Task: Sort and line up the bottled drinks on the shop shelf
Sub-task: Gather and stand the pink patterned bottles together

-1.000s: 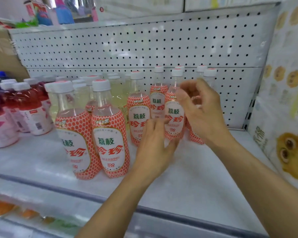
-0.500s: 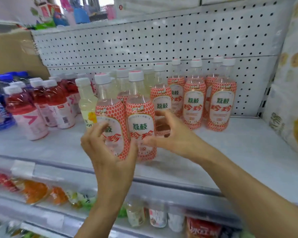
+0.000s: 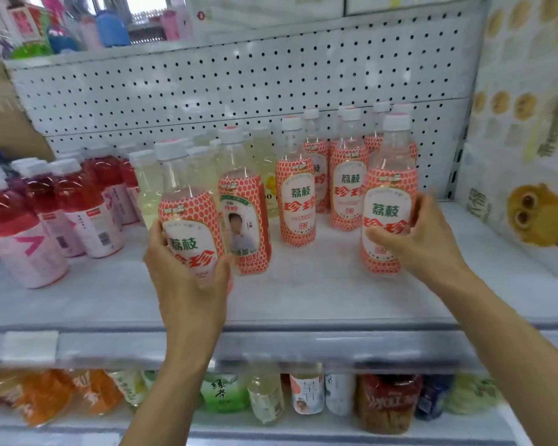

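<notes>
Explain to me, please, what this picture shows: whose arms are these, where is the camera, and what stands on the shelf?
There is no machine here. A person wears one camera on the head. It looks forward and down, so the two arms you see are that person's own.

The white shelf carries bottled drinks. There are red drinks at the left, pale yellow bottles behind, and red-dotted bottles in the middle and at the right.

The left hand grips the left dotted bottle. The right hand grips the right dotted bottle. I cannot tell whether these two are lifted or standing.

Between them, a turned bottle shows a portrait instead of its front. The lower shelf holds other goods.
</notes>
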Demonstrator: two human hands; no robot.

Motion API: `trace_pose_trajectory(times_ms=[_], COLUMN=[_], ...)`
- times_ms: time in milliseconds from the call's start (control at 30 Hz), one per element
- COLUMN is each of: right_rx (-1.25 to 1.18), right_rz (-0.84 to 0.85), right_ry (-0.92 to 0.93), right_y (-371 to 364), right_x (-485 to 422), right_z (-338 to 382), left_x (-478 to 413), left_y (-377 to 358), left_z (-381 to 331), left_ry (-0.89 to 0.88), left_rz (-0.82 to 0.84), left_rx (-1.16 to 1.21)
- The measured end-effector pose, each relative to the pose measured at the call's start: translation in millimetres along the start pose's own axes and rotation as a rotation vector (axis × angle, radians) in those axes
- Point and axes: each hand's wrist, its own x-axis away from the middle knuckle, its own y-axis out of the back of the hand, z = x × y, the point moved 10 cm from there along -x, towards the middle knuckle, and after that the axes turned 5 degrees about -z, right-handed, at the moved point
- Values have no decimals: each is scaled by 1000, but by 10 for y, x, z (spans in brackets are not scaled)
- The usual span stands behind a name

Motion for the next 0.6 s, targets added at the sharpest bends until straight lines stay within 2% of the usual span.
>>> trace_pose_trajectory(times_ms=[33, 100, 167, 200, 267, 333, 367, 400, 467, 500, 533, 600], right_rx=[23, 51, 71, 79, 78, 119, 188, 244, 242, 220, 195, 142], right_rz=[-50, -121, -171, -181, -168, -184, -261, -373, -541, -493, -369, -45], right_ry=[-33, -83, -113, -124, -157, -170, -105, 38, 454, 583, 615, 428], right_y=[162, 397, 562, 610, 660, 712, 784, 858, 827, 664, 439, -64], right_x=[-91, -263, -395, -439, -512, -516, -492, -426, -153, -83, -100, -317], right_z=[-113, -296, -406, -451, -544, -550, -449, -233, 385, 561, 636, 509], left_x=[35, 218, 493, 590, 634, 521, 439, 346, 172, 95, 33, -55], left_y=[62, 100, -172, -398, -921, -1384, -1589, -1765, -2028, -2131, -2224, -2395], left_z=[-101, -518, -892, -987, -1006, -776, -605, -445, -246, -191, -155, -122], left_ry=[-54, -327, -569, -603, -480, -145, 60, 231, 383, 393, 389, 366], left_rz=[-51, -126, 18, 151, 393, 501, 517, 508, 469, 453, 448, 473], left_rx=[-28, -4, 68, 88, 77, 80, 109, 129, 91, 58, 41, 74])
